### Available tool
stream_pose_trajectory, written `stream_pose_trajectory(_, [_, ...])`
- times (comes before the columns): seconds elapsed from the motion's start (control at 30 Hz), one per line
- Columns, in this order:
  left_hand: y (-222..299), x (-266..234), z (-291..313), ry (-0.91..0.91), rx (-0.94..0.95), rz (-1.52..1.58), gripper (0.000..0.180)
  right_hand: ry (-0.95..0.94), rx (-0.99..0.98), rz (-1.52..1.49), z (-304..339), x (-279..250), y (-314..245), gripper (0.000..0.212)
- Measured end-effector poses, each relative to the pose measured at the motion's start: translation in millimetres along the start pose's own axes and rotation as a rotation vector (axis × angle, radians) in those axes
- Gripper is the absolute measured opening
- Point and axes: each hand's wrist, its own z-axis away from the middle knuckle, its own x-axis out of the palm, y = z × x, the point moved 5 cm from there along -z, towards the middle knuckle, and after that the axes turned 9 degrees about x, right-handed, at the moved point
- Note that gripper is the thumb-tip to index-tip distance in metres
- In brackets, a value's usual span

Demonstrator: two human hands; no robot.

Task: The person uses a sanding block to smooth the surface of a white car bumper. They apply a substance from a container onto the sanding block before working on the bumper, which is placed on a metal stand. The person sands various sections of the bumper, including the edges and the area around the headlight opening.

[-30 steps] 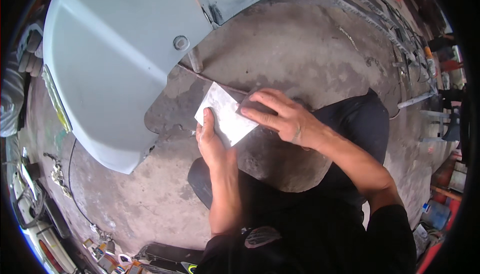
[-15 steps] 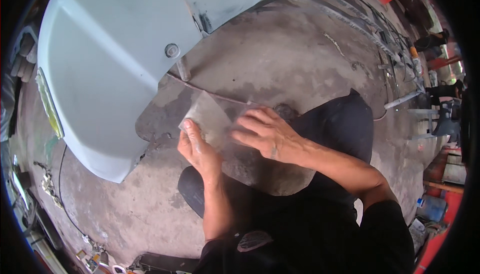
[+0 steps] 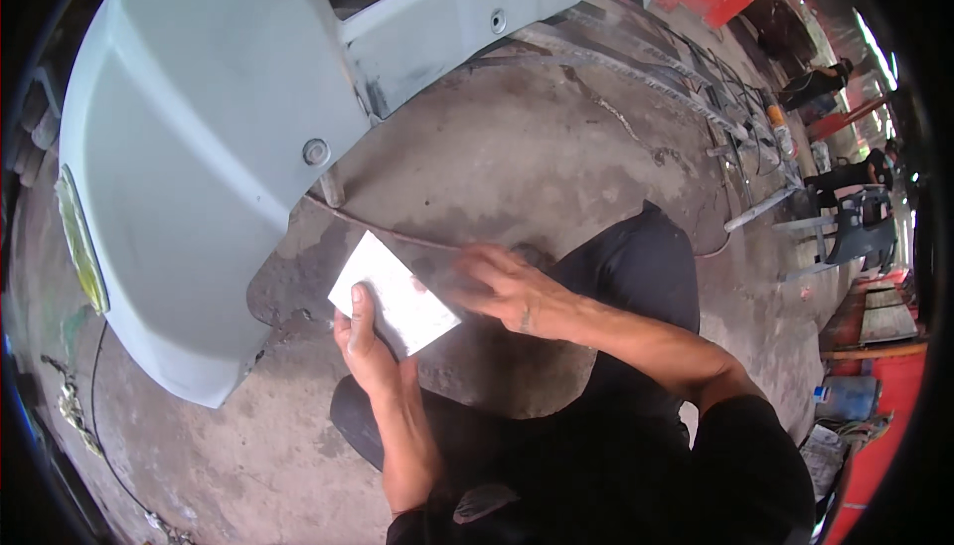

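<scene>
One white sheet (image 3: 397, 292) is flashing bright again, where half a second ago it was looking dull and tipped away from the light. It is sitting out over the floor between the person's knees, and the left hand (image 3: 370, 354) is gripping it by the lower-left edge, thumb on top, fingers tucking beneath. The right hand (image 3: 502, 287) is blurring just past the right-hand edge, while a second ago its fingers were resting on that corner; the left hand, I'm judging, is now doing the steadying alone. Whether those right fingers are holding anything (they're moving too fast for my eye) I cannot tell.

The sheet itself is looking flat, square-cornered and fairly stiff, with faint grey smudges showing through the glare; paper or plastic, I can't be sure.

Beyond it, a thin brown hose (image 3: 388, 230) is running across the stained concrete floor (image 3: 283, 436). Up and to the left, a pale grey car bumper (image 3: 189, 148) is looming, well apart from both hands.
</scene>
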Motion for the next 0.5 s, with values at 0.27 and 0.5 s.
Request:
stream_pose_trajectory(0.27, [4.2, 3.8, 4.5, -0.022, 0.295, -0.506, 0.045, 0.121, -0.136, 0.068, -21.8, 12.9, -27.7, 0.059])
stream_pose_trajectory(0.5, [21.7, -22.9, 0.1, 0.112, 0.427, -0.46, 0.037, -0.105, -0.083, 0.228, 3.7, 22.3, -21.6, 0.05])
